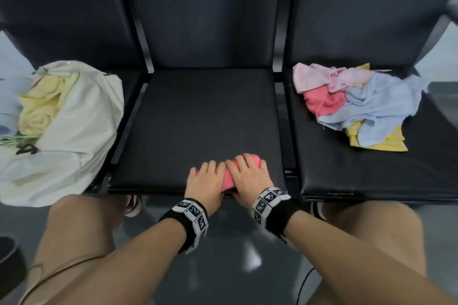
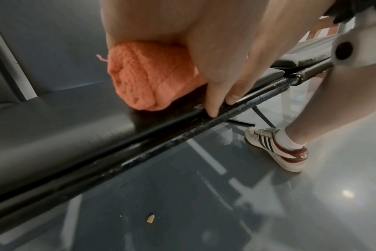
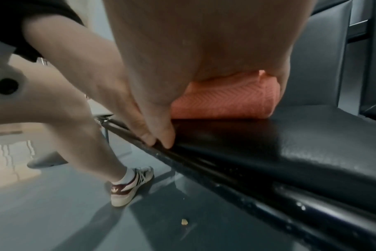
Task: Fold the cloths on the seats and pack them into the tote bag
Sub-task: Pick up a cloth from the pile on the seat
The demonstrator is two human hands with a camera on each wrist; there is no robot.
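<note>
A pink cloth (image 1: 227, 181), rolled into a tight cylinder, lies at the front edge of the middle black seat (image 1: 198, 119). My left hand (image 1: 205, 178) covers its left part and my right hand (image 1: 247, 176) its right part, fingers curved over the top. In the left wrist view the roll's end (image 2: 144, 79) shows under my palm, and my left thumb (image 2: 212, 103) touches the seat's front rail. In the right wrist view the roll (image 3: 225, 105) sits under my right palm. The white tote bag (image 1: 74, 131) lies open on the left seat, with a rolled yellow cloth (image 1: 39, 111) inside.
A loose pile of pink, blue and yellow cloths (image 1: 359, 104) lies on the right seat. Black seat backs stand behind all three seats. My knees are close to the front rail, and my shoes stand on the glossy grey floor (image 2: 225, 203) below it.
</note>
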